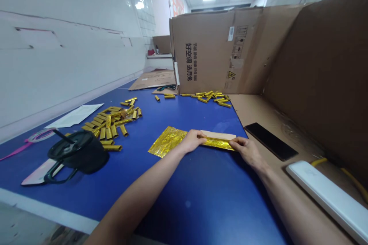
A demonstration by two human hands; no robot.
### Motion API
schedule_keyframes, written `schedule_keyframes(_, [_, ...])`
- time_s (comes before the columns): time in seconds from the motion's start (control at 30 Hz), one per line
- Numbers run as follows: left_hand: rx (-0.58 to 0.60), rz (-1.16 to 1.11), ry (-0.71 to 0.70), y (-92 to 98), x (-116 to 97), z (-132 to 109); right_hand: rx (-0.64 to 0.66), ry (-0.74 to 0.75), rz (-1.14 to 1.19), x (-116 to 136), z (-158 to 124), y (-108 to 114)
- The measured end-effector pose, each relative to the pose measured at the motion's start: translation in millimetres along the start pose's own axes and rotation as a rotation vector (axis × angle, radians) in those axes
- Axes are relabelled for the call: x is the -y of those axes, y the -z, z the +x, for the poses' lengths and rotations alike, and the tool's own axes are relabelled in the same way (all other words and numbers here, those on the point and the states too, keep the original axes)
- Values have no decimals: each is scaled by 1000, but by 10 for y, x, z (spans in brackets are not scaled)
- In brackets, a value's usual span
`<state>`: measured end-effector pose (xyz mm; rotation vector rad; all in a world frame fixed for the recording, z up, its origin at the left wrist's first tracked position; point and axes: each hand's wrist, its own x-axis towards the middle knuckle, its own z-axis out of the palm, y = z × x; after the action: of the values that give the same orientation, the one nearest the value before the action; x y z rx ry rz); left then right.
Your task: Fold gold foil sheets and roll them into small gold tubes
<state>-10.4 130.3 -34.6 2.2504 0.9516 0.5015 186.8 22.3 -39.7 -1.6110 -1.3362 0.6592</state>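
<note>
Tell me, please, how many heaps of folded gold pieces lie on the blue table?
2: a large heap left, behind the black cup; a smaller heap at the far edge by the cardboard box. A few strays lie between.

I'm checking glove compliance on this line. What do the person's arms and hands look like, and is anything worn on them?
Both are bare. The left hand and right hand carry no gloves, and no ring, watch or band shows. The forearms are uncovered to the picture's edge; no sleeve comes into view.
</note>
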Motion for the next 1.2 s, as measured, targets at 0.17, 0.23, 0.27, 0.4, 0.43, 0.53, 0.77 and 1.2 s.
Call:
schedule_keyframes(0.17, [-162, -76, 13, -65, 12, 38, -100, -29, 61, -14, 16, -41])
schedule_keyframes(0.23, [-212, -79, 17, -95, -4, 30, -140, -40, 68, -37, 26, -62])
schedule_keyframes(0.27, [-232, -74, 18, -110, -16, 23, -161, -46, 68, -45, 31, -72])
schedule_keyframes(0.4, [-272, -41, 14, -155, -70, -15, -254, -68, 51, -36, 40, -98])
schedule_keyframes(0.43, [-273, -32, 11, -160, -79, -21, -274, -73, 50, -27, 41, -102])
schedule_keyframes(0.53, [-261, -4, 7, -158, -87, -23, -291, -91, 82, 2, 47, -106])
schedule_keyframes(0.77, [-201, 50, 0, -115, -69, -9, -185, -105, 220, 114, 55, -42])
schedule_keyframes(1.2, [-132, 201, 19, -107, -86, -46, -275, -129, -315, 21, 22, -92])
